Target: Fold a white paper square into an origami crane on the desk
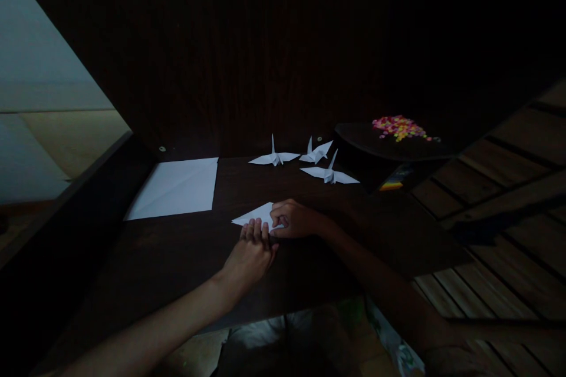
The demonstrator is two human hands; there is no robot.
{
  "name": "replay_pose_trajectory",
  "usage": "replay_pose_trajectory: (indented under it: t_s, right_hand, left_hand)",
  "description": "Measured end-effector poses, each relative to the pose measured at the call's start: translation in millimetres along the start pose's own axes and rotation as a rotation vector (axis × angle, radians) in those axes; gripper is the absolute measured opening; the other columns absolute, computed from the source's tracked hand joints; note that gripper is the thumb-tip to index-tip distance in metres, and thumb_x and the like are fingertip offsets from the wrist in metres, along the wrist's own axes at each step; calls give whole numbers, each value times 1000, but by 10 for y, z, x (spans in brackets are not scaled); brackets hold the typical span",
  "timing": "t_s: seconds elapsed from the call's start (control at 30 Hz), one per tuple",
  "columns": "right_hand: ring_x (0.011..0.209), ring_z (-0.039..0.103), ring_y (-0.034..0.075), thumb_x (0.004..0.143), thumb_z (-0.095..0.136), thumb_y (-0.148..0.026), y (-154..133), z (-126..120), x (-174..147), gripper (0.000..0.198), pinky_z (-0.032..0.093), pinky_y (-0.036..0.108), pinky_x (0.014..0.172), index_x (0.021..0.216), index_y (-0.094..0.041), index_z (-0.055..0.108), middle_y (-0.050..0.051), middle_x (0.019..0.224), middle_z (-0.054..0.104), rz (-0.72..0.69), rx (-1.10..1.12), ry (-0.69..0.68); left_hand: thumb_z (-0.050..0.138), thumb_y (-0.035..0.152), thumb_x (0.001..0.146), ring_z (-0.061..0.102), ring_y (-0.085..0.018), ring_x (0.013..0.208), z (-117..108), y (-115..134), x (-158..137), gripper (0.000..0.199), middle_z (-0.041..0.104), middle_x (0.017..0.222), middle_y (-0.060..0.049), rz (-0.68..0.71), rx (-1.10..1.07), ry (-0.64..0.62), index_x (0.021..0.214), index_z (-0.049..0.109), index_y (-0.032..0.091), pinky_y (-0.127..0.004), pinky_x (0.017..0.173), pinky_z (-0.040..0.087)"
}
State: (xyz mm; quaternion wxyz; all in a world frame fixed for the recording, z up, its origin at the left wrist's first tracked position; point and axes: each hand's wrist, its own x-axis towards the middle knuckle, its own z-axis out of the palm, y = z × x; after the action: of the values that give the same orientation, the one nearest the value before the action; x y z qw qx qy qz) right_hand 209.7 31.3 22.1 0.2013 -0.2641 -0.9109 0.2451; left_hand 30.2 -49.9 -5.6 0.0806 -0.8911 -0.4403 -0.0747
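Observation:
A white sheet folded into a narrow pointed shape, the folded paper [254, 215], lies on the dark table with its sharp tip to the left. My left hand [251, 253] rests on its near edge, fingers stretched out and lying flat. At the paper's right end, my right hand [294, 219] has its fingers curled in and pressed on it; part of the paper is hidden beneath. Beyond my hands stand three white paper cranes: a left crane [275, 158], a back right crane [316, 154] and a front right crane [329, 175], all with wings spread.
A flat white sheet of paper [177, 187] with a diagonal crease lies at the left. Small colourful pieces [402, 128] are heaped on a raised dark shelf [358, 132] at the right. A dark panel [247, 59] rises behind the table, and a low side wall [66, 206] borders the left.

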Motion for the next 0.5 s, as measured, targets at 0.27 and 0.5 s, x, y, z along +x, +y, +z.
replay_pose_trajectory:
  t_s: [0.27, 0.5]
  right_hand:
    - [59, 48, 10, 71, 70, -22, 4, 10, -9, 19, 35, 23, 60, 62, -17, 54, -3, 64, 52, 0, 4, -3]
    - [59, 50, 10, 71, 71, -23, 42, 21, -29, 16, 39, 22, 59, 65, -17, 58, -2, 67, 56, 0, 50, -4]
  left_hand:
    - [45, 41, 94, 56, -43, 117, 29, 53, -55, 58, 57, 122, -35, -148, 87, 24, 117, 61, -9, -50, 93, 47]
    - [42, 39, 95, 64, -39, 104, -98, -27, -14, 55, 65, 108, -34, -173, 120, -2, 108, 66, -8, -46, 85, 52]
